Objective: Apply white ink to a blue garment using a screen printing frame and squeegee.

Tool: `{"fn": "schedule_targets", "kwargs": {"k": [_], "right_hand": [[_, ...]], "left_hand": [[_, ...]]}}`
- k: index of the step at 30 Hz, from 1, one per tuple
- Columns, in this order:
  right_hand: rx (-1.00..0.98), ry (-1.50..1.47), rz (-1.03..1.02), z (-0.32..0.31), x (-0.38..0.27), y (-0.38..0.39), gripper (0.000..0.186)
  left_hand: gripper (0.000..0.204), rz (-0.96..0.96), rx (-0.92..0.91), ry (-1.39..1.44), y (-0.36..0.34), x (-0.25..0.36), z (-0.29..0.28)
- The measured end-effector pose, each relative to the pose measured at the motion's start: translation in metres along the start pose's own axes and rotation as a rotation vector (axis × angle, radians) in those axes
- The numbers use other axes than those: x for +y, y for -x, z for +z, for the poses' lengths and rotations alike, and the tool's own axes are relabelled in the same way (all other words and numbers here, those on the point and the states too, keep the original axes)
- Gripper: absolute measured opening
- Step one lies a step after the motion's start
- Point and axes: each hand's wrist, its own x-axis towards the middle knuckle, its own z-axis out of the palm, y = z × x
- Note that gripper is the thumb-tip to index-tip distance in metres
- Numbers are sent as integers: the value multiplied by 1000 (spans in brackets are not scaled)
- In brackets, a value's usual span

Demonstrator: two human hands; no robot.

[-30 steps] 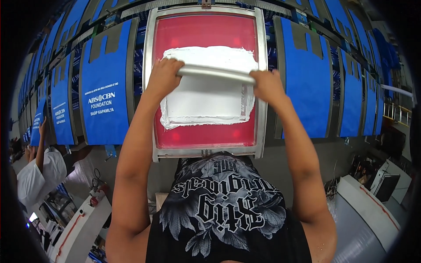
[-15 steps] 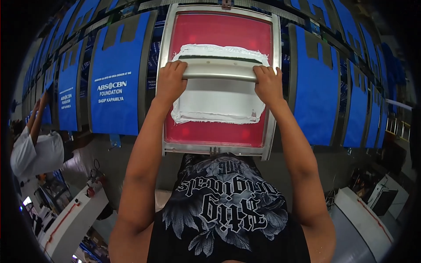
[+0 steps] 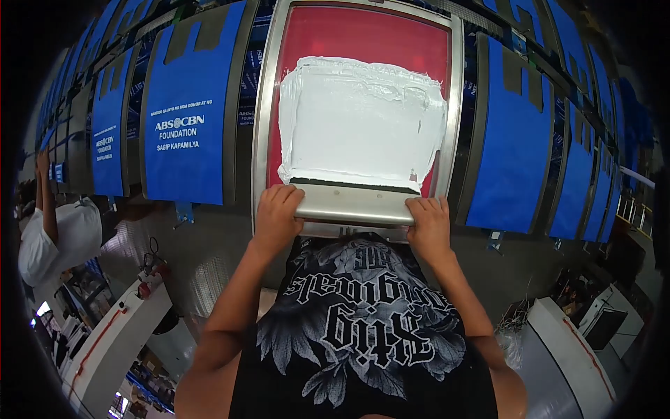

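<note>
Both hands grip a wide metal squeegee [image 3: 356, 204] with a dark blade along its far edge. My left hand [image 3: 280, 213] is closed round its left end, my right hand [image 3: 429, 223] round its right end. It lies across the near end of a screen printing frame [image 3: 455, 105], whose mesh is red [image 3: 363, 31]. Beyond the blade a broad layer of white ink [image 3: 359, 122] covers the middle of the mesh, with thick ridges at its edges. A small reddish mark shows near the ink's lower right corner. Whatever lies under the screen is hidden.
Blue bags lie flat on dark boards to the left [image 3: 188, 119] and right [image 3: 513, 140] of the frame; the left one bears white print. More such boards curve away on both sides. A co-worker in a white shirt [image 3: 63, 234] reaches toward the boards at far left.
Both hands have pulled the squeegee toward me, from the far part of the ink to the frame's near end. The white layer now lies uncovered. The co-worker's arm has shifted.
</note>
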Motion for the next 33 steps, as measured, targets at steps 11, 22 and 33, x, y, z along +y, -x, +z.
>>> {"fn": "schedule_targets", "kwargs": {"k": [11,22,33], "right_hand": [[-37,200,-12,-54,73,-193,38],[-37,196,15,-9,52,-109,36],[-21,69,-2,-31,20,-45,44]], "left_hand": [[27,-96,-9,-137,-197,-56,-22],[31,-55,32,-92,-115,-36,2],[33,-49,-111,-67,-55,-8,-25]]}}
